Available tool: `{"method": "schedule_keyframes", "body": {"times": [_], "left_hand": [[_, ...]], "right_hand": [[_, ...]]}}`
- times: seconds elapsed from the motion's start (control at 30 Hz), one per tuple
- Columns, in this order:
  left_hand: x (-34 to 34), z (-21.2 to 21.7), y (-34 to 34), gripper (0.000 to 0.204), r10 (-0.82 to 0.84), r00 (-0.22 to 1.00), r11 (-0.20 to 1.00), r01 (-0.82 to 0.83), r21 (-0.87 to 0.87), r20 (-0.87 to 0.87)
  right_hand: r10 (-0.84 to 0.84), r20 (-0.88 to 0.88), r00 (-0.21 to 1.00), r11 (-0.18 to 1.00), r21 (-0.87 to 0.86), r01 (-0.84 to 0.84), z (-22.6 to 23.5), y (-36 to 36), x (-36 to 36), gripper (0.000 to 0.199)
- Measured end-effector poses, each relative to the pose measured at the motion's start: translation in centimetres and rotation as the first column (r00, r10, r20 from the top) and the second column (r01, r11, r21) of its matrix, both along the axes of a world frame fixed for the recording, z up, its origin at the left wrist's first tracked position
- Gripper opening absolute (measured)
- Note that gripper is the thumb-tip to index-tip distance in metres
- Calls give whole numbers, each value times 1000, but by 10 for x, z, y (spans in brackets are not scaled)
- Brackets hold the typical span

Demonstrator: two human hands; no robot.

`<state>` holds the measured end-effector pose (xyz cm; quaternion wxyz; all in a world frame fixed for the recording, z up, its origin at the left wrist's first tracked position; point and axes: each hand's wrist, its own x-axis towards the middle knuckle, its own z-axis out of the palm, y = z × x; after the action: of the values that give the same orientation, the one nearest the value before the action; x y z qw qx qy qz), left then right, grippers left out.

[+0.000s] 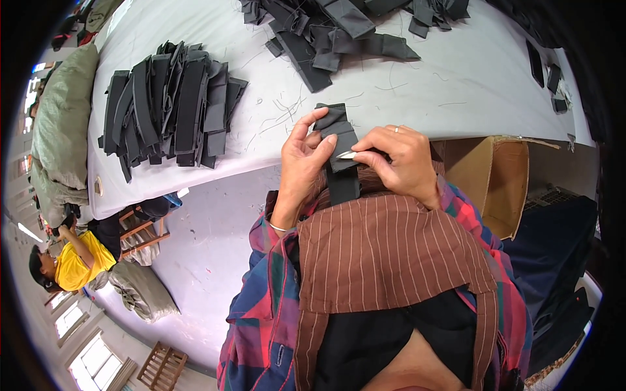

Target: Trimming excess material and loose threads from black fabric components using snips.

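Note:
My left hand [306, 153] is closed on a dark grey fabric strip [341, 135], thumb on top and fingers behind it. The folded strip hangs over the table's front edge, its lower end against my brown striped apron [391, 254]. Over the strip's right side, my right hand [401, 159] pinches a small white pointed piece [346, 156], its tip touching or just above the cloth. Most of that piece is hidden by my fingers, so its kind cannot be told.
A fanned stack of dark strips [173, 107] lies at the left of the white table [274, 85]. Looser dark pieces [332, 36] are heaped at the back, among thread ends. A cardboard box [505, 186] stands below right. A person in yellow [85, 260] sits far left near sacks [140, 290].

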<state>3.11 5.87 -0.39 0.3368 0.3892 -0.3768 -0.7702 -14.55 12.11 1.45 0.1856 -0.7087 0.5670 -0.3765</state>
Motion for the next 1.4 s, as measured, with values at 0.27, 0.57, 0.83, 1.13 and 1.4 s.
{"method": "schedule_keyframes", "body": {"times": [0.27,0.57,0.83,1.13,1.4], "left_hand": [[2,-1,11,58,-95,996,988,93,-125,-6],[3,1,12,61,-110,994,986,107,-129,-17],[4,-1,10,62,-127,992,982,123,-140,-19],[3,3,10,61,-138,990,982,138,-131,11],[2,2,11,62,-161,987,981,158,-109,-18]], "right_hand": [[-98,147,984,991,105,83,1,-9,-3,11],[-55,16,998,994,91,54,1,-12,-2,10],[-51,21,998,997,64,50,-2,-13,0,10],[-60,-2,998,998,24,60,-1,-11,-3,11],[-43,-17,999,999,-7,42,-3,-13,-2,11]]}}
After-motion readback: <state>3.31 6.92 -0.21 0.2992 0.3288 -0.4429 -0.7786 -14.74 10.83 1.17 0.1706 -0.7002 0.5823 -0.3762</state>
